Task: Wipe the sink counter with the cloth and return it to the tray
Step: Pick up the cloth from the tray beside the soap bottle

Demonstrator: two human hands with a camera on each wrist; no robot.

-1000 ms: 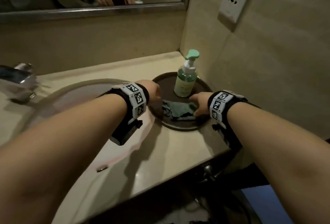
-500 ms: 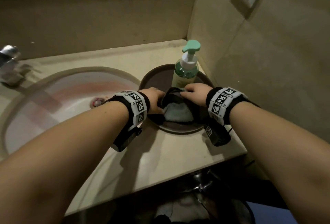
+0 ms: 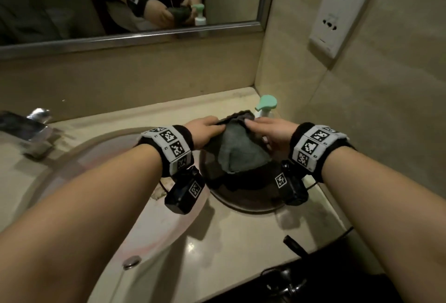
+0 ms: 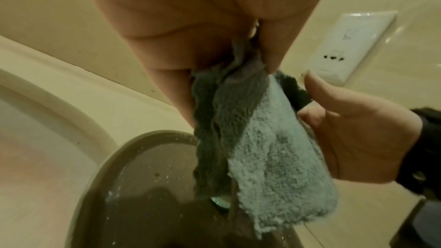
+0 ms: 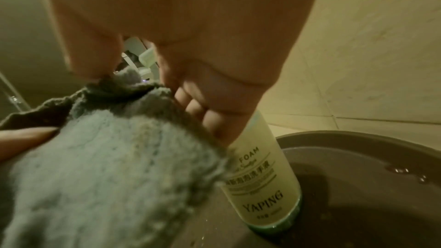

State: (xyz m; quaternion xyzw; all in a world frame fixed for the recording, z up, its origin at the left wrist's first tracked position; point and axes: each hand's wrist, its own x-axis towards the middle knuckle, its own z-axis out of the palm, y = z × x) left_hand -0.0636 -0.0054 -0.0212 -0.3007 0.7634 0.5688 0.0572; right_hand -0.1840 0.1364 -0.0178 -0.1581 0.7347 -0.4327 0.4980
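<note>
While pinched at its upper corners: grey-green fluffy terry cloth (image 3: pixel 237 150), lifted and hanging between both hands, lower end draping down just above the tray.
Left hand (image 3: pixel 205 131): thumb and fingers closed on the cloth's upper left corner; in the left wrist view, folds of the cloth (image 4: pixel 262 139) bunched between thumb and fingers of the left hand (image 4: pixel 190 25).
Right hand (image 3: pixel 275 132): thumb and forefinger nipping the cloth's upper right corner, remaining fingers curled loosely behind the fabric; seen in the right wrist view with fingertips of the right hand (image 5: pixel 181 35) against the cloth (image 5: pixel 107 167).
Round dark brown tray (image 3: pixel 243 202): on the tabletop directly below both hands, wet in places, droplets visible on its floor (image 5: pixel 358 186) and rim (image 4: pixel 143 139).
Pale green foam soap pump bottle (image 3: pixel 265 104): upright on the tray, just beyond the right hand, mostly hidden by the cloth in the head view; label side (image 5: pixel 257 180) close to the right hand's fingers, contact not certain.
Beige stone tabletop (image 3: pixel 229 242): beneath and nearer than both wrists.
Oval sink basin (image 3: pixel 84 182): to the left of the left hand, tray rim right beside its edge.
Chrome tap (image 3: pixel 26 126): far left of the left hand.
White wall socket plate (image 3: pixel 337 12): high up, beyond and to the right of the right hand.
Framed mirror (image 3: pixel 120 0): above and beyond both hands, reflecting hands and cloth.
</note>
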